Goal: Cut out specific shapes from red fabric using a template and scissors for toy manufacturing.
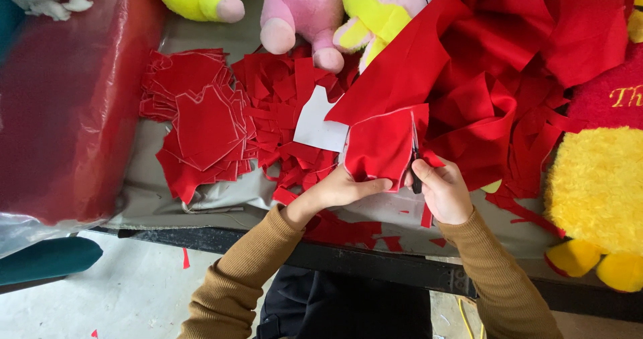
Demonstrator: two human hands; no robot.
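A table [144,198] covered in pale sheeting carries a heap of red cloth [495,78] at the right, plush toys [305,11] along the far edge, and a stack of cut red pieces [197,128] at the left, set well away from the blades beside loose scraps [281,104] and a white template [320,126]. The left hand [341,190] pinches the lower edge of a folded red flap [382,145], seemingly to hold it taut, while the right hand [443,193] is closed round scissors [414,153] whose blades run up the flap's right side.
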